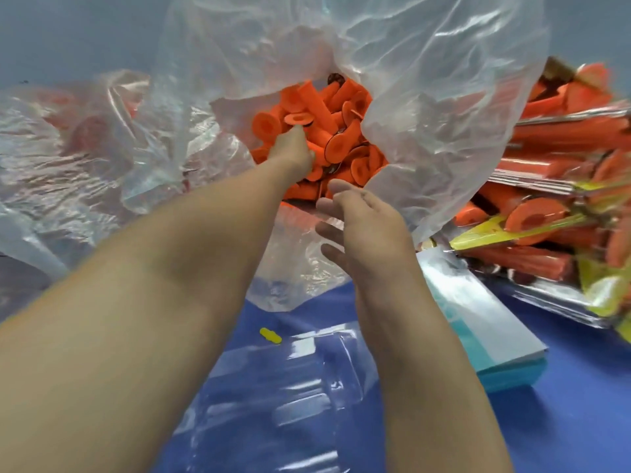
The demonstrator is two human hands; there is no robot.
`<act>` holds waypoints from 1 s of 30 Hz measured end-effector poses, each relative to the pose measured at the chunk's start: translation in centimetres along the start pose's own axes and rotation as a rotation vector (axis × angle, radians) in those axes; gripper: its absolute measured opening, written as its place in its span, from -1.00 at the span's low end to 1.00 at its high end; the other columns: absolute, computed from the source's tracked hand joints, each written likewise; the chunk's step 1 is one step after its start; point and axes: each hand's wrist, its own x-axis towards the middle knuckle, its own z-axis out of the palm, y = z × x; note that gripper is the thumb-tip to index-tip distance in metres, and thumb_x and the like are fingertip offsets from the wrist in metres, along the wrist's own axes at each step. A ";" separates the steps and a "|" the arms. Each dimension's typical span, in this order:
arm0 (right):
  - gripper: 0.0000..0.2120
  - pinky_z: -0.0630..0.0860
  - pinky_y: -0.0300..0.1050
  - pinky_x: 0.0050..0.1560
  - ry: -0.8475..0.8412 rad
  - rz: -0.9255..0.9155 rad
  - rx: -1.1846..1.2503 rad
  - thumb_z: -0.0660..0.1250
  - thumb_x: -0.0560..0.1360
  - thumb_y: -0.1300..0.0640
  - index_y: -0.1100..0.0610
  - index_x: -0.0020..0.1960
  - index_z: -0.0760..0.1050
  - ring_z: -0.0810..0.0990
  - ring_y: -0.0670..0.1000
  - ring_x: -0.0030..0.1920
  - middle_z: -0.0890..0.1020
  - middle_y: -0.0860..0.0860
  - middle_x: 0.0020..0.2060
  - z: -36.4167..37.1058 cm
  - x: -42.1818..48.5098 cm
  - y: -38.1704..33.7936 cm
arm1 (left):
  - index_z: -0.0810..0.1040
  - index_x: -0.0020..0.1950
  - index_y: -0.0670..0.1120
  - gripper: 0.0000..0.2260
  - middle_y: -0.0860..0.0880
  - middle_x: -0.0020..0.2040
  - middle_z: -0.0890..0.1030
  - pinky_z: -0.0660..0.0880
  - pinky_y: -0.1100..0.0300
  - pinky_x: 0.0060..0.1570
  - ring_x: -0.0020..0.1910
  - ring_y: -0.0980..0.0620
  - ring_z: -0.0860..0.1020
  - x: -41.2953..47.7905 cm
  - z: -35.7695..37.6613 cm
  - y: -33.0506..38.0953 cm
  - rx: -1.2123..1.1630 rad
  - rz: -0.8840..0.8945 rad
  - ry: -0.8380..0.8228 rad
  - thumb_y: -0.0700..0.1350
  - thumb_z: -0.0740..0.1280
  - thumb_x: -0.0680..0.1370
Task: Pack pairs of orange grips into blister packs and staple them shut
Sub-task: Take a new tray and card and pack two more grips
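Two hands at the mouth of a clear bag (426, 97) of orange grips (321, 107)
The left hand (293, 150) reaches into the heap, its fingers buried among the grips; I cannot tell whether they clasp one; the right hand (370, 227) hangs at the bag's near lip, fingers spread and relaxed, holding nothing; the bag lies toward the far edge of the blue table (563, 404); an empty blister pack (290, 387) lies at the near edge beneath the arms, a small yellow piece (270, 335) just beside it; filled packs (563, 216) pile along the right edge, a teal-and-white stack (488, 336) near them
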 end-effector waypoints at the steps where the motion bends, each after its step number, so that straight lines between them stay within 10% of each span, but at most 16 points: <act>1: -0.81 0.53 0.06 0.23 -0.002 0.001 0.001 0.20 0.60 0.13 -0.09 -0.04 0.54 0.61 0.03 0.06 0.66 -0.03 -0.01 -0.1 0.0 0.0 | 0.40 0.32 -0.18 -0.70 -0.21 0.25 0.54 0.39 0.04 0.01 0.22 -0.24 0.50 -0.1 0.2 0.1 -0.008 0.007 0.029 -0.14 0.26 0.60; 9: -0.81 0.45 -0.18 -0.05 -0.007 -0.064 -0.030 0.18 0.60 0.13 -0.10 0.05 0.53 0.58 -0.06 -0.01 0.62 -0.11 -0.04 0.0 -2.3 0.4 | 0.39 0.31 -0.15 -0.68 -0.16 0.14 0.56 0.41 0.10 -0.05 0.06 -0.13 0.55 -6.3 -2.8 0.8 -0.183 0.126 0.228 -0.10 0.28 0.58; 14: -0.83 0.43 -0.17 -0.07 0.032 -0.104 -0.082 0.22 0.57 0.11 -0.11 0.05 0.52 0.61 -0.02 0.01 0.61 -0.16 -0.08 0.2 -5.5 1.2 | 0.39 0.20 -0.07 -0.70 0.02 -0.12 0.55 0.52 0.15 -0.25 -0.20 0.00 0.59 -11.8 -8.2 1.5 -0.611 -0.121 0.314 0.06 0.26 0.56; 21: -0.74 0.48 0.15 0.27 0.005 -0.101 -0.081 0.21 0.61 0.03 -0.13 0.29 0.37 0.58 0.08 0.18 0.56 -0.07 0.12 1.2 -8.4 0.6 | 0.42 -0.15 -0.08 -0.79 -0.10 -0.31 0.46 0.56 0.19 -0.49 -0.51 0.03 0.49 -20.7 -11.8 -0.1 -1.202 -0.458 0.120 -0.03 0.21 0.64; 25: -0.85 0.49 -0.01 0.06 -0.089 -0.065 -0.203 0.18 0.63 0.06 -0.13 -0.06 0.45 0.61 0.09 0.03 0.58 -0.08 -0.07 1.9 -9.6 1.3 | 0.39 -0.10 -0.13 -0.80 -0.14 -0.22 0.45 0.57 0.16 -0.43 -0.29 -0.04 0.47 -23.2 -12.1 -1.5 -1.424 -0.617 -0.023 -0.05 0.23 0.65; 30: -0.82 0.54 -0.07 -0.03 -0.159 -0.135 -0.160 0.16 0.64 0.06 -0.17 -0.01 0.49 0.64 0.09 0.00 0.63 -0.05 -0.05 2.4 -10.6 1.0 | 0.39 -0.13 -0.11 -0.83 -0.11 -0.30 0.42 0.53 0.28 -0.48 -0.35 0.01 0.43 -25.0 -13.4 -2.8 -1.569 -0.696 -0.092 -0.07 0.26 0.62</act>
